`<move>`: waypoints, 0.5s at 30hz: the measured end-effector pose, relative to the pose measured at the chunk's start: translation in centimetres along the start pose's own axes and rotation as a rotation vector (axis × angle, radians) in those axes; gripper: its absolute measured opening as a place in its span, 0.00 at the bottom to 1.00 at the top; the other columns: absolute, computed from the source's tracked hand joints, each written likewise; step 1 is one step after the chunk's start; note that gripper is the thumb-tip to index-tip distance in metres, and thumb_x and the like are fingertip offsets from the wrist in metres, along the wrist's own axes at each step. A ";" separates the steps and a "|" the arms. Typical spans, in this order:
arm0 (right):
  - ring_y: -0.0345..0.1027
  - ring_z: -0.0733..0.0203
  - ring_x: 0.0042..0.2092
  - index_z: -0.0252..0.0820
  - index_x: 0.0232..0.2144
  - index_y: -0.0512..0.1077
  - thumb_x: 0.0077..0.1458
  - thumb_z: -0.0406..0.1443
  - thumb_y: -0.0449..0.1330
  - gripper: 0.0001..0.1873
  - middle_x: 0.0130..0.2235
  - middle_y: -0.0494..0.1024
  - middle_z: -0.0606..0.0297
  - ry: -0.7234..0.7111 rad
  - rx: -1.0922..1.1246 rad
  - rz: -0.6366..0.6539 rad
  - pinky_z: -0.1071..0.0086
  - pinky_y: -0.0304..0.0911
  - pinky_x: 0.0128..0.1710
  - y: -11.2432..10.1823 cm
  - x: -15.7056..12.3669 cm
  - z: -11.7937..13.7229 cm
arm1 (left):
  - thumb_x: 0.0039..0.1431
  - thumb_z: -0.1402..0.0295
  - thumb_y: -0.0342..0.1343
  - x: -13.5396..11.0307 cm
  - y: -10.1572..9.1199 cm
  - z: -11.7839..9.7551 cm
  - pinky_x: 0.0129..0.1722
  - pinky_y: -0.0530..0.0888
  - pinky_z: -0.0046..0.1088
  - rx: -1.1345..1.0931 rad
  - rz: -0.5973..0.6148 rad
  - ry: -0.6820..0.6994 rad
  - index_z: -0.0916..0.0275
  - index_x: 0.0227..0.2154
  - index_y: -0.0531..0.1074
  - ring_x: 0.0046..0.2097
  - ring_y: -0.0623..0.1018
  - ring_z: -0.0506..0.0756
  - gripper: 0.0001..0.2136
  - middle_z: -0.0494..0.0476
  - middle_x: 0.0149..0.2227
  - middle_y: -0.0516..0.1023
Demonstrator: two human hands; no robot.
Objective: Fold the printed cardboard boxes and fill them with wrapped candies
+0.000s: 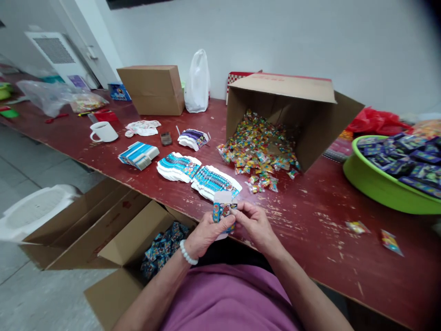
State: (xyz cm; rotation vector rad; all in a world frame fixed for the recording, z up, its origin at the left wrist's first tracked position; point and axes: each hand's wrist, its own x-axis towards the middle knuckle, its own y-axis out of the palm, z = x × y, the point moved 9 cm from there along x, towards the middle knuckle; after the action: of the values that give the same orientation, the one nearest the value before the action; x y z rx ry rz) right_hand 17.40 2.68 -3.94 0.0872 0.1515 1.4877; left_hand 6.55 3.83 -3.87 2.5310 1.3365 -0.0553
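Note:
In front of my body, my left hand (211, 231) is closed around a small blue printed candy box (221, 212) whose white flap stands up. The thumb and fingers of my right hand (254, 223) pinch that box at its right edge. Just beyond my hands, two fanned stacks of flat blue boxes, a left stack (179, 166) and a right stack (215, 181), lie on the red table (292, 234). Wrapped candies (258, 142) spill from a cardboard box (280, 87) lying on its side.
Filled blue packs (165, 248) lie in an open carton (134, 234) below the table edge at left. A green basin (382, 188) of dark purple packs stands at right. Farther left are a white mug (104, 132), a closed carton (155, 89) and a white plastic bag (197, 85).

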 end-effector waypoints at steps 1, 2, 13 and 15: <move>0.66 0.65 0.26 0.39 0.28 0.73 0.52 0.45 0.65 0.15 0.26 0.75 0.68 -0.036 -0.055 -0.033 0.71 0.64 0.29 -0.4 0.1 0.4 | 0.56 0.60 0.62 0.0 -0.3 -0.2 0.45 0.74 0.28 0.028 -0.021 0.014 0.67 0.40 0.76 0.41 0.78 0.54 0.15 0.58 0.39 0.80; 0.67 0.64 0.28 0.39 0.29 0.74 0.53 0.45 0.64 0.14 0.27 0.76 0.67 -0.054 -0.098 -0.049 0.70 0.65 0.31 -0.7 0.2 0.6 | 0.56 0.61 0.63 0.0 -0.7 -0.4 0.46 0.74 0.29 0.039 -0.057 0.029 0.66 0.42 0.75 0.43 0.78 0.54 0.15 0.58 0.41 0.80; 0.68 0.63 0.32 0.47 0.50 0.67 0.56 0.43 0.63 0.21 0.33 0.74 0.68 -0.099 0.019 -0.094 0.71 0.65 0.32 -0.3 0.1 0.3 | 0.56 0.66 0.62 -1.3 -2.2 -1.7 0.42 0.77 0.30 0.060 -0.279 0.224 0.58 0.55 0.62 0.41 0.80 0.54 0.25 0.56 0.42 0.80; 0.68 0.62 0.34 0.47 0.49 0.69 0.56 0.43 0.63 0.19 0.35 0.75 0.67 -0.113 -0.010 -0.081 0.70 0.65 0.33 -0.4 0.0 0.4 | 0.56 0.66 0.62 -1.1 -2.1 -1.7 0.41 0.76 0.29 0.084 -0.245 0.191 0.59 0.53 0.64 0.40 0.80 0.54 0.23 0.56 0.41 0.80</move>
State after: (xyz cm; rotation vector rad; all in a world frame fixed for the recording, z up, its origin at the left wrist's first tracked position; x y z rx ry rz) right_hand 17.82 2.66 -3.64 0.1549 0.0559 1.3987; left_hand 4.06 4.51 -2.50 2.4772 1.7480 0.0847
